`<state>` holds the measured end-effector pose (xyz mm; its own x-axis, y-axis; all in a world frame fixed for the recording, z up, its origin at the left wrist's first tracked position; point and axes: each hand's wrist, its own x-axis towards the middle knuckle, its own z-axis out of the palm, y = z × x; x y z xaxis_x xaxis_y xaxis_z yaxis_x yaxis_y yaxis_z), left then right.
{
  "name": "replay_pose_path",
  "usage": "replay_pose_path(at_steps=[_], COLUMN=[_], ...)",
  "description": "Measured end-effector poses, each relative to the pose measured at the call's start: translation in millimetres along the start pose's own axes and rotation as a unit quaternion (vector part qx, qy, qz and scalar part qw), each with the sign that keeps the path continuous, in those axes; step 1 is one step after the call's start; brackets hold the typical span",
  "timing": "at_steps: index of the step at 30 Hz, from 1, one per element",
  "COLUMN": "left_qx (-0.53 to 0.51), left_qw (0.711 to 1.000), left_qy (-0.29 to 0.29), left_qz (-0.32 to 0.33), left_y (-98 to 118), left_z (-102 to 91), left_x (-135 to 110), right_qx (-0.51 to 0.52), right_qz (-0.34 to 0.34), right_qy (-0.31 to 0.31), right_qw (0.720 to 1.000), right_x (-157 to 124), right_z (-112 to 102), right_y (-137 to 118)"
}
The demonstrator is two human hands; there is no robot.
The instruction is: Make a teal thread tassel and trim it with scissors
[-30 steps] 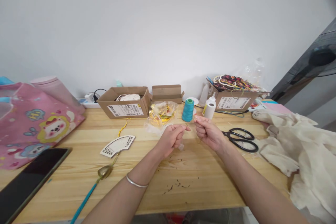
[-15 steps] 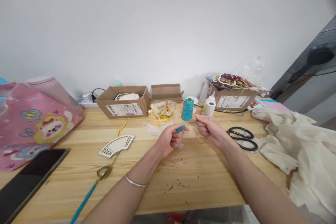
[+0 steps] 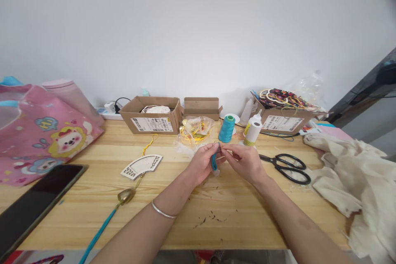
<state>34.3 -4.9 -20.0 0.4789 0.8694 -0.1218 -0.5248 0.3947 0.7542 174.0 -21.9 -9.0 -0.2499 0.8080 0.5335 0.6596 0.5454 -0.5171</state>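
My left hand (image 3: 201, 162) is closed around a small teal tassel (image 3: 213, 161) just above the wooden table (image 3: 185, 210). My right hand (image 3: 243, 161) meets it from the right, fingers pinched at the tassel's top where a thin yellow thread shows. The two hands touch at the fingertips. A teal thread spool (image 3: 227, 129) stands just behind them. A clear bag of yellow cords (image 3: 194, 131) lies to the back left of the hands.
Black scissors (image 3: 289, 166) lie right of the hands, with cream cloth (image 3: 355, 173) beyond. A white fan-shaped cutout (image 3: 141, 166), a gold bell on a teal tassel (image 3: 123, 197), a dark phone (image 3: 37, 202) and a pink bag (image 3: 43, 136) lie left. Cardboard boxes (image 3: 151, 112) and a glue bottle (image 3: 253, 131) line the wall.
The hands have come together; the right hand moved left onto the teal tassel, which now hangs upright in the left hand. The camera view shifted slightly.
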Motion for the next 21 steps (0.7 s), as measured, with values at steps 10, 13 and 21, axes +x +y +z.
replay_pose_path(at_steps=[10, 13, 21], left_qx=[0.009, 0.011, 0.025], left_qw=[1.000, 1.000, 1.000], left_qy=[-0.021, -0.021, -0.011], left_qz=[0.008, 0.006, 0.011], left_y=[-0.2, -0.9, -0.5], left_z=[2.7, 2.1, 2.7], left_x=[-2.0, -1.3, -1.8], right_qx=[-0.094, -0.128, -0.124], right_qz=[0.003, 0.008, 0.025], right_qy=[-0.046, -0.056, -0.059], right_qw=[0.994, 0.990, 0.990], right_x=[-1.0, -0.6, -0.1], right_z=[1.2, 1.5, 1.7], right_y=[-1.7, -3.1, -5.3])
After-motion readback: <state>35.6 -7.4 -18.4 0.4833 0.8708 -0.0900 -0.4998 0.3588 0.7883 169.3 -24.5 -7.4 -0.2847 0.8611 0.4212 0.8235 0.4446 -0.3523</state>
